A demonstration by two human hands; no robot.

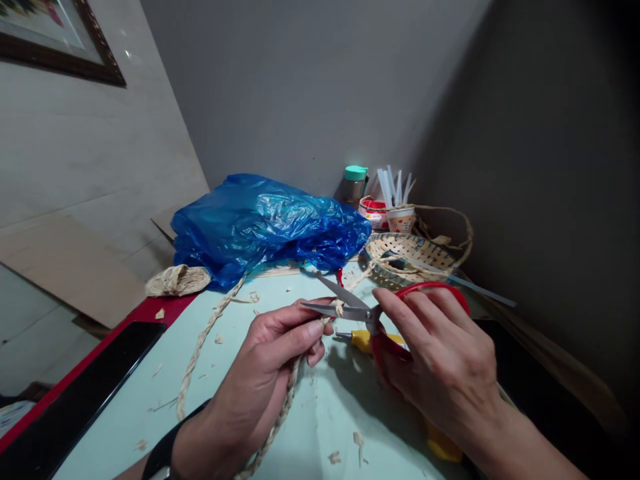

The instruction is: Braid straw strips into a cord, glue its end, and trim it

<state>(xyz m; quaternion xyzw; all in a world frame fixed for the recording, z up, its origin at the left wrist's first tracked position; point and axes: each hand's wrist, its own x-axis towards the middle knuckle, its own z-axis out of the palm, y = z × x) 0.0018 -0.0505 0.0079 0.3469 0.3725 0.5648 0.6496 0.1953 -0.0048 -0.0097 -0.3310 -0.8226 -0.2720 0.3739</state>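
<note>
My left hand (280, 340) pinches a braided straw cord (287, 407) close to its end, which sticks up past the fingertips. The cord hangs down from that hand towards the front edge of the view. In my right hand (445, 353) is a pair of scissors (357, 308) with red handles, its blades spread apart around the cord's end. A yellow-handled tool (363, 340) with a metal tip lies on the table behind the scissors, partly covered by them. Another stretch of braided cord (200, 347) lies to the left of my left hand.
At the back sits a blue plastic bag (265, 227), with a straw bundle (177, 281) at its left. A woven basket (415, 257), a paper cup (401, 219) of white strips and a green-lidded jar (355, 183) stand back right. Straw scraps litter the pale tabletop (320, 427).
</note>
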